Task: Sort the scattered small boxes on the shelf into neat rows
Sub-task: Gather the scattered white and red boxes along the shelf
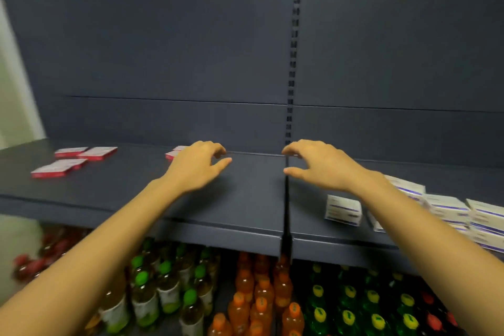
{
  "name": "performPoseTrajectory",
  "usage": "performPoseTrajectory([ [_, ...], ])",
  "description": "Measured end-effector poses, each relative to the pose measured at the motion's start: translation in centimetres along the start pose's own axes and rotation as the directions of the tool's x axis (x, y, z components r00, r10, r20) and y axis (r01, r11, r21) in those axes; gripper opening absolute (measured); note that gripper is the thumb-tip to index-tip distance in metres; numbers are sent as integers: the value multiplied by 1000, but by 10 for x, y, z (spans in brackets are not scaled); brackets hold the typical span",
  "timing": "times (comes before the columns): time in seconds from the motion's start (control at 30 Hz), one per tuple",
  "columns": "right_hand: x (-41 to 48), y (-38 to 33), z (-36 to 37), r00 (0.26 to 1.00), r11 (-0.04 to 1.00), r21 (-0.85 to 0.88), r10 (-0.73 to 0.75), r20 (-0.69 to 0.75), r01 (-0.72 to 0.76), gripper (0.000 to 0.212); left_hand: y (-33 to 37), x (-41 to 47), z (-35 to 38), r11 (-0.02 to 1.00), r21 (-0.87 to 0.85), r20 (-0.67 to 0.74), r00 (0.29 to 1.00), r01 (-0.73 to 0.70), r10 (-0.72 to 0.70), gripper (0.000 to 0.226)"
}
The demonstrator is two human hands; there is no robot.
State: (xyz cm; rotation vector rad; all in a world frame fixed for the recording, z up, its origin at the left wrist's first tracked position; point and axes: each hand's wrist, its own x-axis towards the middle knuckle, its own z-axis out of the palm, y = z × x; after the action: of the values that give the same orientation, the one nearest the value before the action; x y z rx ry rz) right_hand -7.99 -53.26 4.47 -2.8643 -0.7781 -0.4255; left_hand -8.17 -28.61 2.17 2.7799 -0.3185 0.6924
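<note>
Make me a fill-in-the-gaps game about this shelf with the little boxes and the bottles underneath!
1. The flat boxes on the shelf beside the left hand are white and ____.
2. The striped boxes by the right hand are white and ____.
3. The middle bottles under the shelf are ____.
4. Both hands are holding ____.

Missing words: red, purple, orange, nothing.

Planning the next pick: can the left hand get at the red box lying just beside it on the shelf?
Probably yes. The left hand hovers open right by the red box, which lies flat on the shelf, partly hidden behind the hand. Nothing else shows between them or stacked on it.
</note>
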Motion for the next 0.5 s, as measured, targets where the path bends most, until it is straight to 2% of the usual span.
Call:
performPoseTrajectory([
  [0.2, 31, -52, 32, 994, 993, 65, -103, 45, 100, 45, -42, -48, -22, 980, 84, -5, 984, 178, -178, 34],
  [0.5, 98, -117, 73, 985, 987, 95, -140, 105, 131, 46, -113, -67, -39, 958, 188, 36, 973, 216, -226, 39],
])
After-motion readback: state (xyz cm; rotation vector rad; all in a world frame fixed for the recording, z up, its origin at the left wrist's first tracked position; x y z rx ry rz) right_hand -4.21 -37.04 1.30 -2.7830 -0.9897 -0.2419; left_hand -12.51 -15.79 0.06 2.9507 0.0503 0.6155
